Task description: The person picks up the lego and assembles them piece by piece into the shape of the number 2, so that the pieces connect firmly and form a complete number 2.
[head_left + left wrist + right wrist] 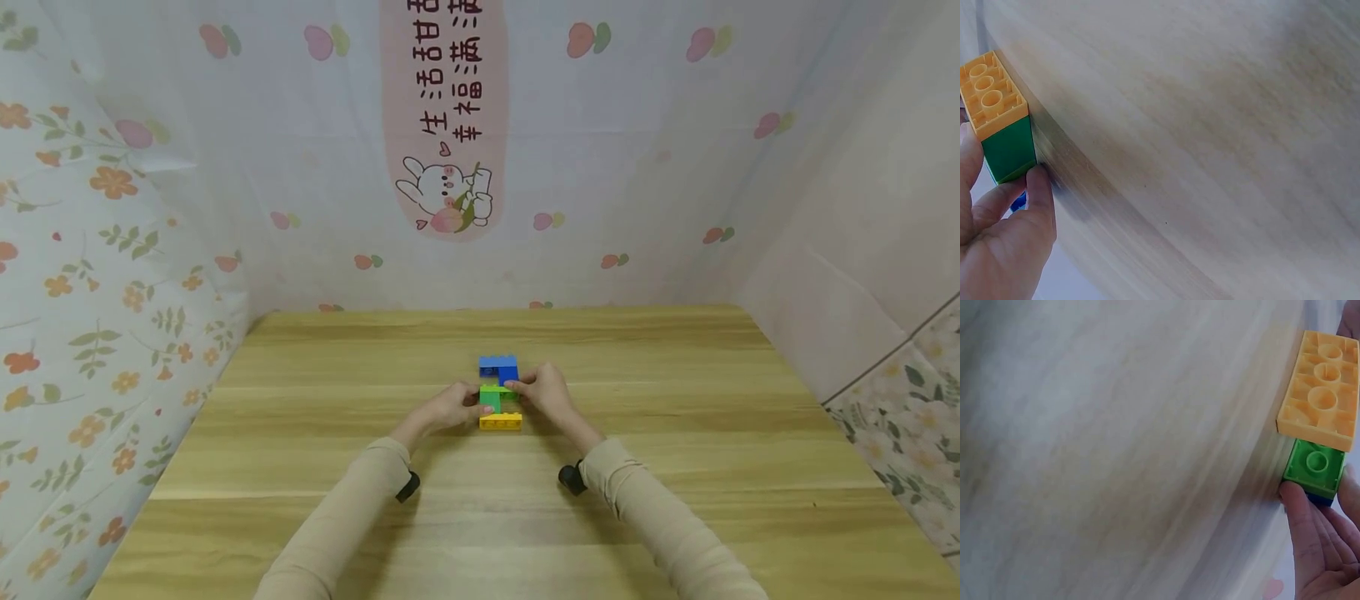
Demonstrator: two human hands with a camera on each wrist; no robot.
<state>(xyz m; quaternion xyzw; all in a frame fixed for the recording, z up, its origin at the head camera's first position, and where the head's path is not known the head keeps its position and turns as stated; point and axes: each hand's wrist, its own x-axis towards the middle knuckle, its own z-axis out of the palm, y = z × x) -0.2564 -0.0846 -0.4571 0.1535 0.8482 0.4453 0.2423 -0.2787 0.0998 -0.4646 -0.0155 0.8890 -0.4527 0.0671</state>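
Observation:
On the wooden table lies a joined row of toy building bricks on its side. Nearest me is a yellow brick (500, 422), its hollow underside facing me. Behind it come a green brick (1011, 149), a light green brick (1316, 461), a dark blue brick (508, 375) and a lighter blue brick (498, 362). My left hand (448, 406) pinches the left side around the green and light green bricks. From the right, my right hand (551, 393) pinches the row at the light green and dark blue bricks. Some fingers are hidden behind the bricks.
The wooden table (315, 467) ends at a patterned cloth (322, 167) hanging behind it. More flowered cloth (112, 333) hangs along the left side. A dark wrist camera (573, 477) sits under the right cuff, another (407, 487) under the left.

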